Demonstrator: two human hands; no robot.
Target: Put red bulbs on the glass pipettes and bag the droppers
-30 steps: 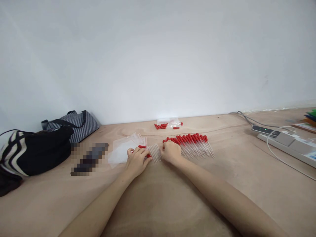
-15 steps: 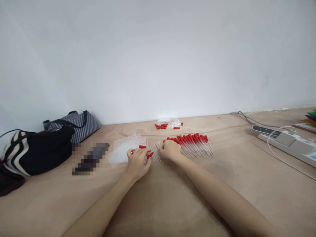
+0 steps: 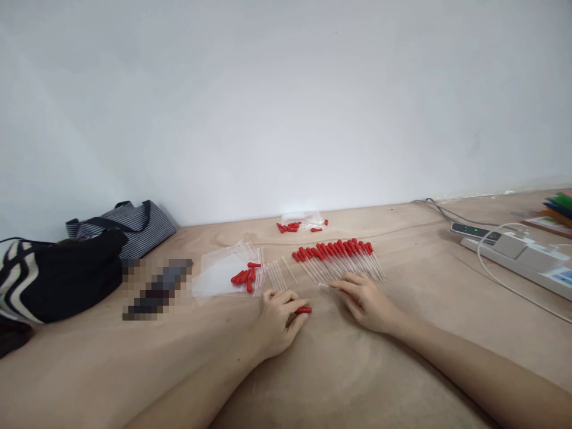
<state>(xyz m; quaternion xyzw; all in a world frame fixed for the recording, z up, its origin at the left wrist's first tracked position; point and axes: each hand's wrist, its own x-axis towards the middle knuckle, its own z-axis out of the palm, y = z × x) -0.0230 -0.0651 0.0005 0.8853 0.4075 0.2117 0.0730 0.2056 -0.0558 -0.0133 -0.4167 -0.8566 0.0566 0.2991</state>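
My left hand (image 3: 283, 316) pinches a red rubber bulb (image 3: 304, 310) whose end sticks out to the right. Opposite it, my right hand (image 3: 360, 298) is closed on a thin clear tube (image 3: 323, 286) that points left. Behind my right hand lies a row of clear tubes with red bulbs (image 3: 333, 253) on their far ends. Several bare clear tubes (image 3: 276, 276) rest just beyond my left hand. A small pile of loose red bulbs (image 3: 243, 277) sits on flat clear plastic bags (image 3: 214, 271) to the left.
Near the wall are more red bulbs (image 3: 290, 227) beside a clear bag (image 3: 299, 217). A dark bag (image 3: 75, 274), a striped bag (image 3: 145, 229) and a pixelated dark object (image 3: 163, 289) lie left. A white power strip (image 3: 527, 259) with cables is at right.
Both hands have moved toward me, the right one also rightward. My left hand has left the bulb pile, holding one bulb. My right hand now shows a tube away from the bare tubes.
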